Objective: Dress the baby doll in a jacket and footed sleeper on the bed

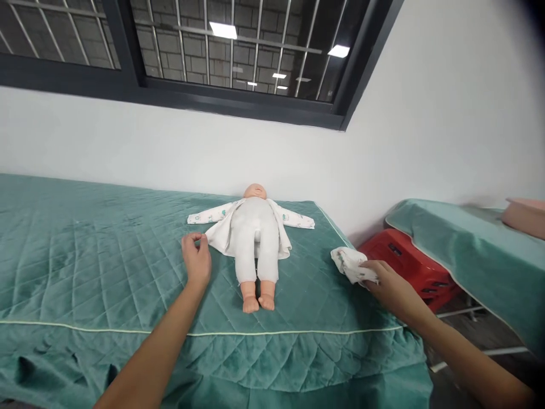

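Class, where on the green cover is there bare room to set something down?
Most room: the cover left of the left hand, up to the wall. Less: between the doll and the cloth in the right hand. Crowded: where the left hand reaches the doll's open jacket.

ahead of you, a white wall (447, 96) holds a wide window (247, 42) in a dark frame (238, 104). through it you see metal bars (205, 45) and grey blockwork (166, 59), with bright rectangles of light (223, 30) showing in the glass. before you spreads a green quilted cover (106, 244) with pale piping (298, 332). to your right, a second green-draped surface (472, 238) partly covers a red plastic object (400, 258); white rods (506, 351) stand out against the dark floor (474, 324).
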The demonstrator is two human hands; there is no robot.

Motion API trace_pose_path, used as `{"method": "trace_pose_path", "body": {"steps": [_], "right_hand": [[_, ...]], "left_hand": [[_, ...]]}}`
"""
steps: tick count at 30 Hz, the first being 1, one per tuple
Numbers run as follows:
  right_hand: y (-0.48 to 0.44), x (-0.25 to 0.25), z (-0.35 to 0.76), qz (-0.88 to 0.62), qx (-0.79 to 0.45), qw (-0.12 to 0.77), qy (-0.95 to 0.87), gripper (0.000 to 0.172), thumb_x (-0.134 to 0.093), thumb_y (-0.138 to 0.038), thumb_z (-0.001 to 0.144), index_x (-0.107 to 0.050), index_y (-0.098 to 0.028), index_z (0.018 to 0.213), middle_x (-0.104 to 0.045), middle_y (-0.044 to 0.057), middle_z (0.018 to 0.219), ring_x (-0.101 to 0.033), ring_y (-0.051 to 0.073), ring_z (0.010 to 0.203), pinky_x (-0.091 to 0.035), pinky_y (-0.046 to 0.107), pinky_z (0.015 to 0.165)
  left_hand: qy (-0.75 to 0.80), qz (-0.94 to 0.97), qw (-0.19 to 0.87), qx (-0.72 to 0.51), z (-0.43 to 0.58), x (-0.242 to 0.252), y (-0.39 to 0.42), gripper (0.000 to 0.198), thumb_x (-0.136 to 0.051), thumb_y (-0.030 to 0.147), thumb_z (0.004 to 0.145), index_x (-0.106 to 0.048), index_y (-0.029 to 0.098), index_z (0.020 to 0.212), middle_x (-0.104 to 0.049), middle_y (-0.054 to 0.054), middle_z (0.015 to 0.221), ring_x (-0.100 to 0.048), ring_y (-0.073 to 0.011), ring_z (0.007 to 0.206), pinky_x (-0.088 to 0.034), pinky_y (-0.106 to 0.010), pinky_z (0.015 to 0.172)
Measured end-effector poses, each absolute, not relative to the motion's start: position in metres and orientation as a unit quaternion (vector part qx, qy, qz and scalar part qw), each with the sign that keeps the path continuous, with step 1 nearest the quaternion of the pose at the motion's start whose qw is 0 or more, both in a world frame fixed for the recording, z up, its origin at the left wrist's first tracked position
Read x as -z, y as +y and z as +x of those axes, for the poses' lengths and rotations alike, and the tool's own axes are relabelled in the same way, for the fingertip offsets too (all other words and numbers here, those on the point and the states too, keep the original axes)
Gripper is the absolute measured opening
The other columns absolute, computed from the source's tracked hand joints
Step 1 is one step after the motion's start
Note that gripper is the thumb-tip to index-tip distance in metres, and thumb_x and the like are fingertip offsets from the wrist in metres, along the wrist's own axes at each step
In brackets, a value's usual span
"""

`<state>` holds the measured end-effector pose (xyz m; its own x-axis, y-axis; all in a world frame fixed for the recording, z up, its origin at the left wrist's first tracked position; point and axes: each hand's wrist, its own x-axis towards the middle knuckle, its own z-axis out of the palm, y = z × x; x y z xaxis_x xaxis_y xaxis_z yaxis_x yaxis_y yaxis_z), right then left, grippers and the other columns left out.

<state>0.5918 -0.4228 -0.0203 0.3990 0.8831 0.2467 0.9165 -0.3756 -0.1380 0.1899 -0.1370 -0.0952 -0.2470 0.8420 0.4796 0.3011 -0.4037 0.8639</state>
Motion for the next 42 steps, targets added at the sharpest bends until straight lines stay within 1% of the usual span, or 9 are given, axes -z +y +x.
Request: {"method": "trace_pose_path", "body": {"steps": [4,6,11,15,18,24,33,37,42], "right_hand": [[-0.419,-0.007,0.562,-0.807,0.007,0.148,-0.572,0.03,-0.054,-0.036,0.084,-0.064,-0.027,0.112,-0.069,0.006,0.112,-0.066,0.026,0.094,-0.051,0.035,0.079],[-0.414,-0.016,0.543,-0.787,0.016,0.102,-0.609,0.03,-0.052,-0.027,0.085,-0.064,-0.028,0.113,-0.069,0.006,0.115,-0.066,0.027,0.097,-0.051,0.036,0.08],[-0.398,-0.005,0.486,-0.72,0.12,-0.042,-0.683,0.048,-0.05,0.002,0.068,-0.068,-0.015,0.11,-0.059,0.018,0.133,-0.052,0.035,0.124,-0.042,0.049,0.102],[-0.371,0.028,0.446,-0.709,0.035,0.052,-0.702,0.057,-0.056,-0.011,0.076,-0.053,-0.016,0.133,-0.047,0.014,0.146,-0.046,0.031,0.132,-0.038,0.044,0.109],[-0.338,0.047,0.436,-0.766,-0.011,0.159,-0.623,0.054,-0.055,-0.028,0.087,-0.045,-0.015,0.138,-0.052,0.015,0.139,-0.053,0.028,0.124,-0.042,0.04,0.104],[-0.278,0.057,0.443,-0.84,0.013,0.207,-0.501,0.032,-0.048,-0.045,0.092,-0.065,-0.019,0.1,-0.063,0.013,0.11,-0.062,0.029,0.099,-0.046,0.037,0.081],[-0.272,0.062,0.456,-0.848,0.02,0.212,-0.485,0.014,-0.054,-0.031,0.084,-0.055,-0.023,0.073,-0.063,0.004,0.08,-0.059,0.022,0.079,-0.037,0.03,0.064],[-0.281,0.066,0.461,-0.846,0.049,0.256,-0.466,0.013,-0.054,-0.032,0.084,-0.056,-0.021,0.091,-0.062,0.006,0.093,-0.059,0.022,0.085,-0.041,0.031,0.07],[-0.281,0.067,0.459,-0.813,0.073,0.311,-0.488,0.046,-0.051,-0.025,0.084,-0.046,-0.017,0.129,-0.053,0.013,0.125,-0.059,0.023,0.096,-0.044,0.033,0.079]], "left_hand": [[0.473,0.652,0.165,-0.569,0.19,0.095,-0.148,0.015,-0.051,0.027,0.089,-0.056,0.02,0.101,-0.057,-0.009,0.107,-0.052,-0.0249,0.108,-0.045,-0.04,0.095],[0.455,0.705,0.131,-0.528,0.192,0.092,-0.155,0.017,-0.049,0.024,0.09,-0.058,0.019,0.104,-0.059,-0.01,0.109,-0.052,-0.026,0.108,-0.044,-0.042,0.097],[0.371,0.852,0.062,-0.364,0.198,0.082,-0.17,0.027,-0.05,0.018,0.088,-0.062,0.022,0.111,-0.063,-0.009,0.121,-0.052,-0.0272,0.116,-0.042,-0.044,0.097],[0.378,0.869,0.041,-0.315,0.201,0.079,-0.174,0.03,-0.051,0.02,0.088,-0.061,0.023,0.116,-0.061,-0.009,0.128,-0.049,-0.0281,0.122,-0.041,-0.047,0.097],[0.377,0.875,0.03,-0.302,0.201,0.081,-0.174,0.029,-0.05,0.02,0.089,-0.062,0.024,0.115,-0.06,-0.008,0.132,-0.046,-0.0289,0.126,-0.039,-0.049,0.1],[0.383,0.878,0.03,-0.284,0.203,0.085,-0.167,0.018,-0.056,0.025,0.086,-0.065,0.025,0.101,-0.054,-0.008,0.139,-0.04,-0.0312,0.133,-0.029,-0.057,0.11],[0.372,0.871,0.066,-0.314,0.202,0.084,-0.165,0.011,-0.055,0.024,0.087,-0.065,0.023,0.083,-0.053,-0.006,0.139,-0.038,-0.0296,0.134,-0.035,-0.053,0.108],[0.403,0.829,0.092,-0.377,0.201,0.088,-0.154,0.016,-0.052,0.03,0.09,-0.065,0.022,0.086,-0.054,-0.008,0.136,-0.045,-0.0287,0.128,-0.039,-0.049,0.106],[0.527,0.736,0.101,-0.412,0.201,0.094,-0.122,0.034,-0.047,0.037,0.093,-0.061,0.016,0.115,-0.059,-0.016,0.127,-0.051,-0.0327,0.121,-0.042,-0.049,0.1]]}}
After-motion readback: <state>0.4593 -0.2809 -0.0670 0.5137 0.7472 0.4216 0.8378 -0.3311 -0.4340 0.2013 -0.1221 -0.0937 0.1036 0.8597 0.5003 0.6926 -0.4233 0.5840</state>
